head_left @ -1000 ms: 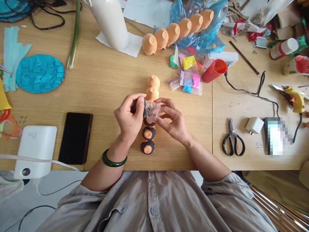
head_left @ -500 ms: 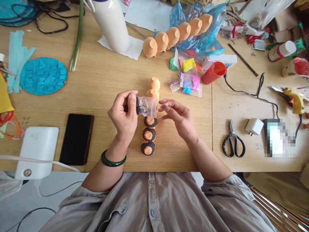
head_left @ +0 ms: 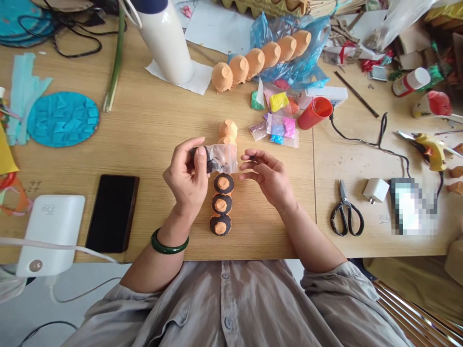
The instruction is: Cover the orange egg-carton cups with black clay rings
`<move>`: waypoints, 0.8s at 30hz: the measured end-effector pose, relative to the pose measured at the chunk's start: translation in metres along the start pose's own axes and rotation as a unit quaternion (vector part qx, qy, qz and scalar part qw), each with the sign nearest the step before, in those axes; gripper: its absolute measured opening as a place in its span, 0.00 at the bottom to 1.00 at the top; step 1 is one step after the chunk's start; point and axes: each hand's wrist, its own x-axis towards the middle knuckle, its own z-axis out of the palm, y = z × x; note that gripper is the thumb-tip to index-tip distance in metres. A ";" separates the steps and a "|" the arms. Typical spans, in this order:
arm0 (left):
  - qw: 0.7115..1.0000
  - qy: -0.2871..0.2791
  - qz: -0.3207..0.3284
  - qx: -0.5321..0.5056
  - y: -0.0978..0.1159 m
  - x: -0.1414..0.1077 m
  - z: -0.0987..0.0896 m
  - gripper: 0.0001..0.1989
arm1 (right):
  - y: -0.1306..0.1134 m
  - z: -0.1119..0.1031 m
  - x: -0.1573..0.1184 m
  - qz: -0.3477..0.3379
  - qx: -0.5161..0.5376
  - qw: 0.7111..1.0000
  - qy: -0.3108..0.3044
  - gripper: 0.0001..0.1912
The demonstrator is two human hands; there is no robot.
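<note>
My left hand [head_left: 186, 176] is closed around a clear zip bag [head_left: 227, 158] with black clay [head_left: 211, 160] inside; the bag's mouth points right. Just to the right, my right hand [head_left: 270, 178] holds a small dark bit of clay [head_left: 252, 158] between thumb and fingers, the other fingers loosely spread. Beneath the bag lies an orange-painted egg-carton strip [head_left: 227, 129], running away from me. Its nearest three cups carry black clay rings [head_left: 221, 215] around their orange tips. The bag and left hand hide the strip's middle.
A second orange egg-carton strip [head_left: 255, 62] lies on blue plastic at the back. Coloured clay packets [head_left: 278, 102] and a red cup [head_left: 315, 113] are right of centre. Scissors [head_left: 346, 209] and a glue gun [head_left: 432, 150] lie right; a phone [head_left: 113, 213] and power bank [head_left: 52, 231] left.
The view has shifted slightly. My right fingers have loosened and spread a little around the dark bit. My left hand still grips the bag, with more of the black clay showing.
</note>
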 end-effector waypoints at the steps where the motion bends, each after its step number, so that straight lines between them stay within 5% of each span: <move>1: 1.000 0.000 0.000 0.004 0.000 0.000 0.000 0.22 | -0.001 0.000 0.000 0.001 -0.002 1.000 0.002 0.15; 6: 1.000 0.001 0.017 0.000 0.002 -0.001 0.000 0.23 | -0.006 0.001 -0.001 -0.024 -0.017 0.999 0.013 0.10; 15: 0.998 -0.039 0.045 -0.013 0.008 -0.012 0.001 0.19 | -0.009 0.012 -0.008 0.019 -0.093 0.994 -0.048 0.32; 24: 0.994 -0.068 0.081 -0.007 0.013 -0.014 0.001 0.16 | -0.005 0.006 -0.005 -0.038 -0.121 0.992 0.007 0.30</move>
